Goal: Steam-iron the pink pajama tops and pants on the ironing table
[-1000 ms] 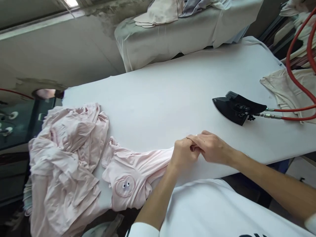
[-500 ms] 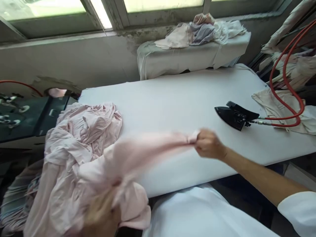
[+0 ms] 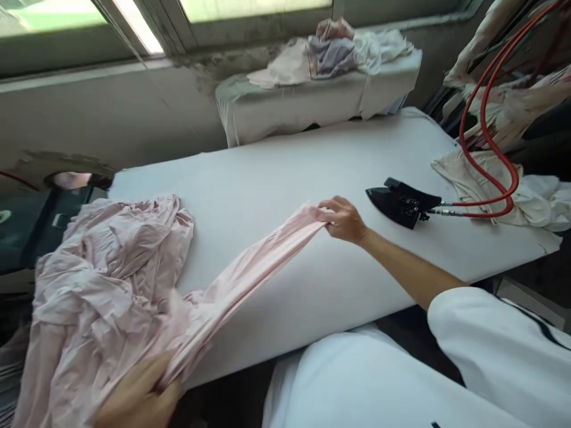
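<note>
A pink cloth (image 3: 250,267) is stretched slantwise between my hands over the white padded table (image 3: 267,178). My right hand (image 3: 342,220) pinches its far end, above the middle of the table. Near the table's front left edge, my left hand (image 3: 140,392) is closed around the lower end, somewhat blurred. A heap of crumpled pink garments (image 3: 120,255) lies on the left of the table and hangs over its front edge, beside my left hand. To the right of my right hand rests a black iron (image 3: 401,201), touched by neither hand.
Red hoses (image 3: 486,119) run from the iron up to the right. A covered padded block (image 3: 294,113) at the back bears several crumpled cloths (image 3: 332,56). Beige cloth (image 3: 473,178) lies at the right end. A dark machine (image 3: 27,226) stands at the left.
The view has shifted right. My right hand has risen relative to the table, its fingers less tightly fisted. The cloth, blurred and bunched before, now hangs in a long narrow strip between both hands.
</note>
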`<state>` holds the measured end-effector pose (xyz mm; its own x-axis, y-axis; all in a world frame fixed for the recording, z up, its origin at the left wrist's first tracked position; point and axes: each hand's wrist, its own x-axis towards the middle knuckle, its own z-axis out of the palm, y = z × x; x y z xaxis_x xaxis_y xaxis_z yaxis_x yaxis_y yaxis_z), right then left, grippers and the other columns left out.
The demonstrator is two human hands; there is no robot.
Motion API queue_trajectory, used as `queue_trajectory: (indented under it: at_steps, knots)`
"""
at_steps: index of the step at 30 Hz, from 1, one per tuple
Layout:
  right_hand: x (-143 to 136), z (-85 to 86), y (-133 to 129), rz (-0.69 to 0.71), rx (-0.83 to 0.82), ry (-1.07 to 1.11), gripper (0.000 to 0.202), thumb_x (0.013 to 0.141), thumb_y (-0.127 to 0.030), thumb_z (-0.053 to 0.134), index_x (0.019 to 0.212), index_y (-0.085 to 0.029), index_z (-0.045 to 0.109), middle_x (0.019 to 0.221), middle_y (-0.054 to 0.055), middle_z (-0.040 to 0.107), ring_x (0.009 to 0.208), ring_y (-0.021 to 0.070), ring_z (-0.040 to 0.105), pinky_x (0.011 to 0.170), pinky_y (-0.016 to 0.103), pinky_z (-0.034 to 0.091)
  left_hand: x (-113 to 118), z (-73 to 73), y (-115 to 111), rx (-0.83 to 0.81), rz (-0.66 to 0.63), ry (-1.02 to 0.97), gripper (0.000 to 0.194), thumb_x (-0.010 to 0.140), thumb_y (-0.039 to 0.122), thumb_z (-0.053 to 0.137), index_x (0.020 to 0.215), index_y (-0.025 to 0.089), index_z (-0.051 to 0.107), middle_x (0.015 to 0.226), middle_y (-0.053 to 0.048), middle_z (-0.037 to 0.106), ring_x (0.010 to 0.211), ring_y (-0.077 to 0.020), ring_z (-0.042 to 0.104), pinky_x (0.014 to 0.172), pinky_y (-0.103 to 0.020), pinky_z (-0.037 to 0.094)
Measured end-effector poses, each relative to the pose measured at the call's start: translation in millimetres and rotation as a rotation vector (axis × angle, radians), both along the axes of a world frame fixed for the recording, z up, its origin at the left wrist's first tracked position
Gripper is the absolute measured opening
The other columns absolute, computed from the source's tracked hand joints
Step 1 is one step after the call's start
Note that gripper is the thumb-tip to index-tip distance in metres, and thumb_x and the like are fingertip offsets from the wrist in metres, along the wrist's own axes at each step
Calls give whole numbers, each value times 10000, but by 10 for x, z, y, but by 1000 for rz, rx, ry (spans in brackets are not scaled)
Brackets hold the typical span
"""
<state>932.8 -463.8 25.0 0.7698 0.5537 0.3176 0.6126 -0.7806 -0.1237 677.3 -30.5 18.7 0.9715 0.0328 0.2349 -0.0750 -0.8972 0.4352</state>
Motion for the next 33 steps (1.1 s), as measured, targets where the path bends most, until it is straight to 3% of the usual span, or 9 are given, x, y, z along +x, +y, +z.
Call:
queue_trajectory:
  at_steps: [5, 10, 14, 17, 20, 24, 26, 28, 33]
  knots:
    - [-760, -301, -808, -58, -119, 6, 293, 802, -72, 510, 945, -198, 733, 1122, 74, 685, 941, 205, 559, 797, 342, 378, -69, -448, -541, 86, -192, 283, 280, 715, 199, 556, 941, 240, 716, 887, -25, 748, 800, -222, 703, 703, -306, 566]
    - [-1263, -352, -545, -298, -159, 77, 378, 852, -110, 491, 1177, -163, 677, 1295, 127, 611, 1184, 251, 535, 942, 400, 360, 535, -399, -1545, -77, -418, 240, 244, 924, 221, 479, 1062, 241, 678, 1032, -48, 731, 977, -184, 676, 847, -298, 521]
    - [-871, -156, -612, -82, -148, 162, 318, 938, -313, 512, 1216, -245, 651, 1299, 65, 621, 1230, 239, 526, 1025, 416, 333, 1379, -422, -2745, -38, -687, 208, 457, 935, 420, 523, 1363, 261, 530, 1426, -85, 536, 1377, -264, 421, 1118, -465, 329]
    - [-182, 184, -1248, -401, -107, 39, 419, 911, -449, 539, 1235, -200, 636, 1272, 127, 620, 1181, 311, 546, 981, 469, 388, 1762, -456, -3285, 26, -814, 243, 744, 828, 608, 606, 1437, 212, 445, 1543, -116, 375, 1471, -314, 231, 1157, -536, 233]
    - [471, 453, -1927, -614, -36, 254, 532, 891, -548, 510, 1304, -221, 588, 1190, 116, 651, 1021, 316, 614, 856, 456, 472, 1874, -422, -3113, -90, -825, 241, 568, 885, 545, 556, 1367, 251, 506, 1545, -88, 378, 1464, -277, 254, 1117, -465, 319]
    - [746, 575, -2172, -663, -31, 746, 510, 886, -641, 443, 1102, -222, 638, 747, 48, 663, 616, 208, 598, 591, 323, 451, 1743, -523, -2055, -92, -241, 169, 365, 911, 340, 543, 1254, 215, 564, 1328, -159, 543, 1258, -287, 488, 1054, -456, 371]
    - [598, 625, -1968, -596, -152, 797, 489, 861, -658, 462, 974, -210, 623, 636, 47, 614, 587, 216, 577, 562, 314, 399, 1593, -622, -1533, -9, -12, 219, 380, 879, 430, 567, 1169, 186, 601, 1189, -165, 578, 1140, -305, 539, 1021, -486, 378]
    - [312, 683, -1612, -396, -262, 829, 466, 836, -658, 507, 966, -220, 599, 637, 44, 613, 602, 225, 581, 572, 311, 370, 1440, -674, -1201, 5, 35, 318, 396, 851, 488, 572, 1092, 180, 629, 1112, -148, 590, 1079, -295, 550, 995, -475, 389]
    - [-442, 565, -624, -66, -447, 807, 431, 912, -629, 439, 911, -213, 552, 740, 66, 655, 615, 226, 604, 556, 291, 321, 1304, -596, -1097, 10, 75, 551, 235, 837, 404, 554, 862, 202, 671, 1006, -113, 648, 1018, -307, 530, 856, -446, 400]
